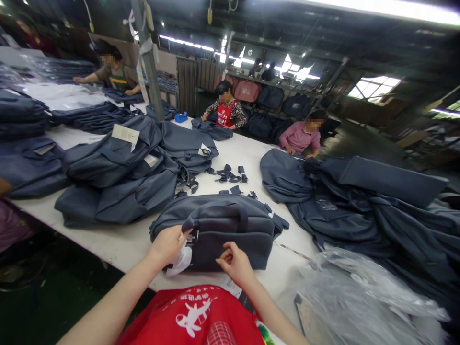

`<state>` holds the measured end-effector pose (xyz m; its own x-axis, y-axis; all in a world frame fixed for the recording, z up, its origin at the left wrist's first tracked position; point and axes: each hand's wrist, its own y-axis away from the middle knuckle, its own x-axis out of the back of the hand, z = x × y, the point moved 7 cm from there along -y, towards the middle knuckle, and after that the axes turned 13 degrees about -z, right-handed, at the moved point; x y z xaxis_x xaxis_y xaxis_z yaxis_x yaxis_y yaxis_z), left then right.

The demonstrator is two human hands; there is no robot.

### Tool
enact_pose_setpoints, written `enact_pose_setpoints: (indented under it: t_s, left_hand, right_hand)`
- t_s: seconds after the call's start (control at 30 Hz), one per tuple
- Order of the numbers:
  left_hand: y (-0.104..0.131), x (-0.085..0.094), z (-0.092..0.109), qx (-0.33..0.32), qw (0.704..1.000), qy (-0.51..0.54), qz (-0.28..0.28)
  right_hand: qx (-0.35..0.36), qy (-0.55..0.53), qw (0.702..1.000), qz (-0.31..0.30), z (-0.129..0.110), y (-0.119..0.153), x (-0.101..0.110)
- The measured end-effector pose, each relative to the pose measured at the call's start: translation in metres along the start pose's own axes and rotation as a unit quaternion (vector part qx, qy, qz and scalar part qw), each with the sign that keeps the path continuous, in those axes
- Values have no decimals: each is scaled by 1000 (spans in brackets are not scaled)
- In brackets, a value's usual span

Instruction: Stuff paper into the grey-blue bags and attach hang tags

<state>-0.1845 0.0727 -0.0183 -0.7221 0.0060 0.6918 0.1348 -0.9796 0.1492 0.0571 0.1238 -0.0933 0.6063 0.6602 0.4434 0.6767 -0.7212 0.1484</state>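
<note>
A dark blue duffel bag stands upright on the white table in front of me, its handles on top. My left hand is closed at the bag's left front, by the lower end of a handle. A crumpled white cloth or tissue hangs from that hand, and its fingertips touch the bag beside a small dark tag with white print. Close to the bag's front panel, my right hand is held with fingers curled and pinched together; anything between them is too small to make out.
Dark blue bags are piled at the left, and more bags lie heaped at the right. Straps with buckles lie behind the duffel. Clear plastic wrapping covers the near right. Several co-workers sit around the table; a metal post rises at left.
</note>
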Motion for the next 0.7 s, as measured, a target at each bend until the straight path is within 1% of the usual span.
enact_pose_setpoints:
  t_s: [0.03, 0.07, 0.13, 0.17, 0.2, 0.23, 0.27, 0.33, 0.37, 0.43, 0.5, 0.6, 0.67, 0.7]
  left_hand:
    - [4, -7, 3, -12, 1000, -13, -10]
    - [9, -14, 6, -19, 999, -28, -20]
    - [20, -31, 9, -34, 996, -63, -54]
    - [26, -40, 11, -49, 993, -80, -77]
    - [32, -48, 13, -66, 988, -96, -100]
    - [38, -56, 15, -79, 984, -109, -120]
    - [44, -61, 15, -89, 979, -121, -136]
    - [54, -69, 15, -94, 972, -142, -160]
    - [59, -71, 15, -90, 969, -152, -171]
    - [66, -71, 13, -74, 966, -168, -182]
    - [71, -64, 12, -59, 969, -165, -176]
    - [79, -45, 6, -55, 980, -124, -144]
    - [87, -27, -10, -38, 990, -85, -109]
    - [92, -18, -23, -19, 994, -69, -88]
  right_hand:
    - [33, 58, 998, 17, -18, 7, 12]
    - [73, 112, 989, 59, -38, 14, 28]
    - [145, 197, 955, 168, -79, 30, 64]
    - [164, 231, 938, 198, -94, 33, 79]
    - [171, 267, 927, 198, -106, 31, 90]
    - [169, 306, 922, 169, -113, 25, 96]
    - [160, 344, 918, 119, -115, 16, 98]
    - [140, 398, 907, 20, -111, -4, 95]
    - [132, 414, 900, -9, -107, -11, 93]
    - [116, 437, 892, -33, -100, -24, 89]
    - [97, 455, 884, -42, -97, -33, 85]
    - [67, 465, 880, -74, -98, -43, 75]
    - [45, 452, 884, -108, -101, -49, 69]
    - [33, 443, 887, -127, -101, -52, 67]
